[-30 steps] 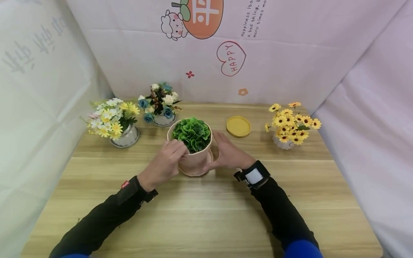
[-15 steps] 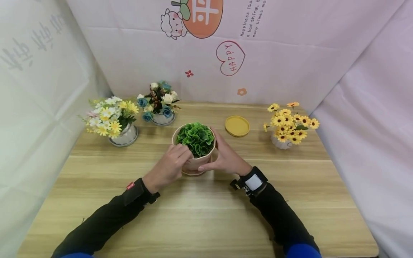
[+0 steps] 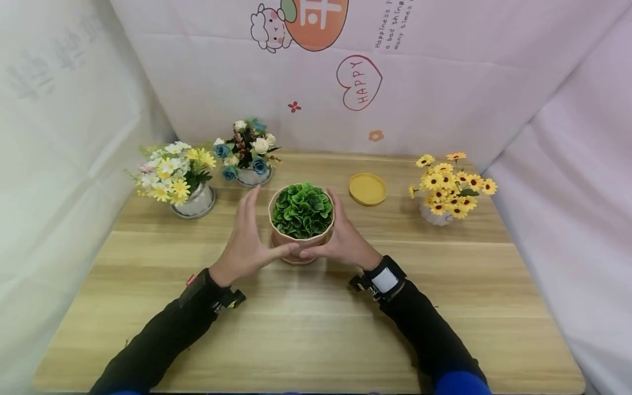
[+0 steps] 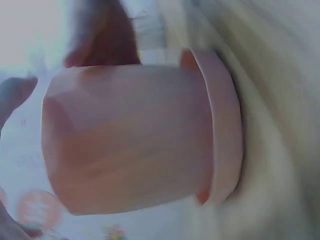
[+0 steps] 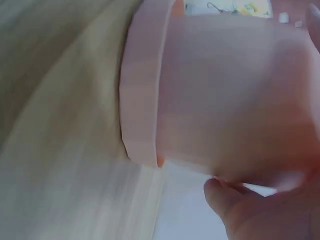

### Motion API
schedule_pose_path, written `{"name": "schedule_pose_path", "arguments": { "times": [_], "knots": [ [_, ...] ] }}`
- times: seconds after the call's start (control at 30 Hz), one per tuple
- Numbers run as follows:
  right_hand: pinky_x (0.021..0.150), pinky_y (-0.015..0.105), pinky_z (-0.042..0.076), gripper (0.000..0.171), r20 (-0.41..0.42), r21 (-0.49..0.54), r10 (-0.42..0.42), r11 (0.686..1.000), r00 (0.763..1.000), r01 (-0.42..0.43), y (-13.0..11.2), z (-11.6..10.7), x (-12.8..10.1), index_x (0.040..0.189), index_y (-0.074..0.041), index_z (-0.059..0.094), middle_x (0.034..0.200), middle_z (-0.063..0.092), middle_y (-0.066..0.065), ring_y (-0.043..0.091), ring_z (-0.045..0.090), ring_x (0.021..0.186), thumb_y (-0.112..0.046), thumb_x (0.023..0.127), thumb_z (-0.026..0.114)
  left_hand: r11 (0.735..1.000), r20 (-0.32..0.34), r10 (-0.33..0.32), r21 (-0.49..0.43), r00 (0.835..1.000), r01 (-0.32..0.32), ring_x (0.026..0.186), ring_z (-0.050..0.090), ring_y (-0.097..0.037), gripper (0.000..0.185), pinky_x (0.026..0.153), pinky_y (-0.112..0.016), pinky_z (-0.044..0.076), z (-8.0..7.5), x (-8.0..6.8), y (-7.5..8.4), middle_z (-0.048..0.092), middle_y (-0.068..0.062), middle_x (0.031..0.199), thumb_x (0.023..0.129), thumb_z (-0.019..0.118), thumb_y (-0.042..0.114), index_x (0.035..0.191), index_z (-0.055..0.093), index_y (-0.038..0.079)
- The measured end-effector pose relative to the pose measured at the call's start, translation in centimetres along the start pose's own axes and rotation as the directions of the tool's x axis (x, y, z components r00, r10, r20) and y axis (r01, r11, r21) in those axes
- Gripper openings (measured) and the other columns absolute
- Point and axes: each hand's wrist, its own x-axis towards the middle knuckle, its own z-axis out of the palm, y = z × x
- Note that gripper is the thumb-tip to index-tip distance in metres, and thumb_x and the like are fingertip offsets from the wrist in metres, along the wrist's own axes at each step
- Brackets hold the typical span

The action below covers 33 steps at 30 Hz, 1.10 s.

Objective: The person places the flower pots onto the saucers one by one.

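Flanking the pink pot point(image 3: 301, 240) at table centre: left hand point(image 3: 245, 243) with fingers straight and spread, thumb tip at the pot's near wall, palm apart from its side, gripping nothing. Right hand point(image 3: 342, 240) is cupped against the pot's right side, thumb at the near wall, fingers loosely bent along it. Pot stands upright on its matching pink saucer point(image 5: 141, 85) on the wooden table point(image 3: 316, 329), filled with green foliage point(image 3: 302, 209). Behind: yellow saucer point(image 3: 367, 188) right of centre; sunflower pot point(image 3: 450, 189) far right; daisy pot point(image 3: 178, 181) left; blue-and-white rose pot point(image 3: 248, 156) at the back.
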Motion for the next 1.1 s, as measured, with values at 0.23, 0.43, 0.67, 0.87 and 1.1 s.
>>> {"name": "schedule_pose_path", "arguments": {
  "times": [0.23, 0.43, 0.67, 0.87, 1.1],
  "knots": [
    [0.132, 0.053, 0.028, 0.151, -0.076, 0.005, 0.013, 1.000, 0.997, -0.013, 0.0, 0.4, -0.2, 0.169, -0.022, -0.008, 0.175, 0.023, 0.009, 0.028, 0.032, 0.160, -0.030, 0.068, 0.103, 0.909, 0.143, -0.169, -0.360, 0.975, 0.210, 0.161, 0.027, -0.030, 0.136, 0.131, -0.061, 0.026, 2.3, 1.4, -1.1, 0.021, -0.006, 0.175, 0.073, 0.098, 0.042, 0.170, 0.004, 0.027],
    [0.131, 0.049, 0.032, 0.137, -0.076, 0.000, -0.016, 1.000, 0.997, 0.016, -0.2, 0.8, 0.5, 0.168, -0.008, -0.001, 0.175, 0.023, 0.013, 0.031, 0.035, 0.158, -0.013, 0.073, 0.097, 0.854, 0.047, -0.175, -0.491, 0.983, 0.176, 0.156, 0.034, -0.019, 0.125, 0.130, -0.053, 0.032, 4.1, 1.5, -1.1, 0.027, 0.004, 0.170, 0.075, 0.097, 0.032, 0.166, 0.011, 0.035],
    [0.131, 0.051, 0.030, 0.132, -0.072, -0.018, 0.001, 1.000, 0.997, -0.002, -0.1, 0.3, 1.1, 0.168, -0.010, 0.001, 0.174, 0.022, 0.015, 0.031, 0.033, 0.158, -0.006, 0.074, 0.094, 0.844, 0.044, -0.193, -0.502, 0.980, 0.188, 0.157, 0.032, -0.021, 0.126, 0.130, -0.053, 0.031, 4.3, 2.1, -1.0, 0.024, 0.002, 0.172, 0.077, 0.095, 0.035, 0.168, 0.008, 0.032],
    [0.132, 0.050, 0.029, 0.132, -0.065, -0.023, 0.026, 0.999, 0.998, -0.027, 0.1, -0.1, 1.7, 0.169, -0.016, 0.001, 0.176, 0.018, 0.015, 0.030, 0.030, 0.160, -0.009, 0.077, 0.094, 0.837, 0.047, -0.194, -0.513, 0.980, 0.191, 0.157, 0.032, -0.021, 0.124, 0.131, -0.052, 0.031, 4.5, 2.8, -1.3, 0.023, 0.002, 0.172, 0.079, 0.094, 0.030, 0.167, 0.008, 0.032],
    [0.132, 0.049, 0.030, 0.131, -0.073, -0.021, 0.014, 1.000, 0.997, -0.015, 0.8, -0.6, 2.5, 0.169, -0.012, 0.001, 0.175, 0.021, 0.015, 0.031, 0.033, 0.159, -0.015, 0.078, 0.095, 0.836, 0.057, -0.191, -0.514, 0.980, 0.193, 0.158, 0.031, -0.023, 0.125, 0.131, -0.052, 0.031, 4.8, 3.9, -1.9, 0.021, -0.002, 0.173, 0.080, 0.093, 0.030, 0.168, 0.005, 0.029]
  ]
}}
